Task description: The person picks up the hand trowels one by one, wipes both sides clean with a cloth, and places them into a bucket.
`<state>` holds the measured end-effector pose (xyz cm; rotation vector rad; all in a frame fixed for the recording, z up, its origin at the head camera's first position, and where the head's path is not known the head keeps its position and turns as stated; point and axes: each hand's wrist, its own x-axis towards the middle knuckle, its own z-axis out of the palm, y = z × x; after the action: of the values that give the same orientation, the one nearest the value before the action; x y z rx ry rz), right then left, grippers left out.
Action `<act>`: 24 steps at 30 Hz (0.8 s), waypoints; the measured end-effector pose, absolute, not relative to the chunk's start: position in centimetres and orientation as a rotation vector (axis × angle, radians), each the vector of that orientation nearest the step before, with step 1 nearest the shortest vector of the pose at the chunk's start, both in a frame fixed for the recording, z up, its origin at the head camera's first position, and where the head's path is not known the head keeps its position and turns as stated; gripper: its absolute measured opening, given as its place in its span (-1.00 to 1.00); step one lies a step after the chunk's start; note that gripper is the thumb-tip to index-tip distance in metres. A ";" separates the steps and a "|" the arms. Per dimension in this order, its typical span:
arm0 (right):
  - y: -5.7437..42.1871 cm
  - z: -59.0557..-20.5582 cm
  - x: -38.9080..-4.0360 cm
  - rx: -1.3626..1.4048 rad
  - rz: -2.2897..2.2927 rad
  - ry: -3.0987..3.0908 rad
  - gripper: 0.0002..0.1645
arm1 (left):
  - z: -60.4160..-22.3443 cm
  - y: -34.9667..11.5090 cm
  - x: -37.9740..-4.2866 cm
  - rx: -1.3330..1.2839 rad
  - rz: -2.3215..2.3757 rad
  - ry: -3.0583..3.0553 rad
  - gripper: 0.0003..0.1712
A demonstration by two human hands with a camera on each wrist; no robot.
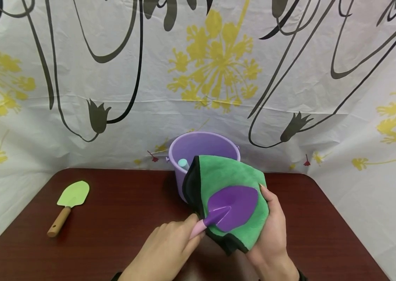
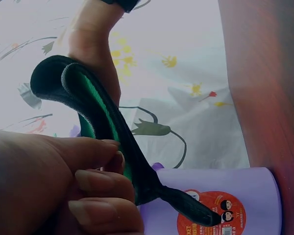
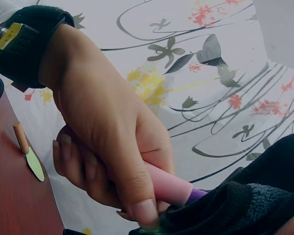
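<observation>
In the head view my left hand [image 1: 164, 244] grips the pink handle of a toy shovel [image 1: 238, 205]. Its purple blade lies against a green cloth [image 1: 231, 169] with black edging. My right hand [image 1: 273, 230] holds that cloth from behind and along its right edge, thumb at the side; most of its fingers are hidden. The right wrist view shows the left hand [image 3: 108, 117] curled round the pink handle [image 3: 166, 183]. Curled fingers [image 2: 108, 196] fill the near part of the left wrist view, beside the folded cloth [image 2: 132, 142].
Behind the cloth a lilac bucket [image 1: 178, 156] stands at the table's back edge, a pale blue-ended object [image 1: 183, 163] inside it. A light green trowel [image 1: 73, 194] with a wooden handle lies on the left of the dark red-brown table [image 1: 124, 203]. A patterned sheet [image 1: 156, 78] hangs behind.
</observation>
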<state>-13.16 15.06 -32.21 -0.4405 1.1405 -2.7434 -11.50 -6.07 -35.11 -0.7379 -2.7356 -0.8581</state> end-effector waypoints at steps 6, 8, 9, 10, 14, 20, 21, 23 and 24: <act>15.7 -32.0 -13.3 -0.525 -2.813 1.066 -0.50 | -35.0 -6.1 -11.5 -0.718 -0.884 -2.759 -0.72; 16.0 -31.9 -13.2 -0.562 -2.840 1.031 -0.49 | -35.1 -6.1 -11.5 -0.711 -0.886 -2.764 -0.70; 16.1 -31.9 -13.2 -0.585 -2.852 1.007 -0.49 | -35.1 -6.1 -11.5 -0.709 -0.890 -2.769 -0.70; 16.3 -31.8 -13.2 -0.609 -2.865 0.978 -0.48 | -35.1 -6.0 -11.5 -0.708 -0.891 -2.770 -0.70; 16.7 -31.6 -13.2 -0.692 -2.903 0.904 -0.44 | -35.3 -6.0 -11.6 -0.706 -0.891 -2.783 -0.73; 16.8 -31.5 -13.2 -0.763 -2.925 0.845 -0.40 | -35.3 -6.1 -11.6 -0.696 -0.913 -2.817 -0.72; 16.7 -31.5 -13.2 -0.764 -2.925 0.856 -0.41 | -35.3 -6.1 -11.6 -0.692 -0.917 -2.819 -0.72; 16.6 -31.7 -13.2 -0.766 -2.927 0.871 -0.40 | -35.3 -6.0 -11.6 -0.684 -0.918 -2.823 -0.72; 16.5 -31.8 -13.1 -0.760 -2.931 0.881 -0.41 | -35.3 -6.0 -11.6 -0.677 -0.914 -2.825 -0.72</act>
<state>-13.13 16.52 -31.79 -0.7598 0.8811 -2.9308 -11.63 -6.01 -35.29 -0.6773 -2.8248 -0.9139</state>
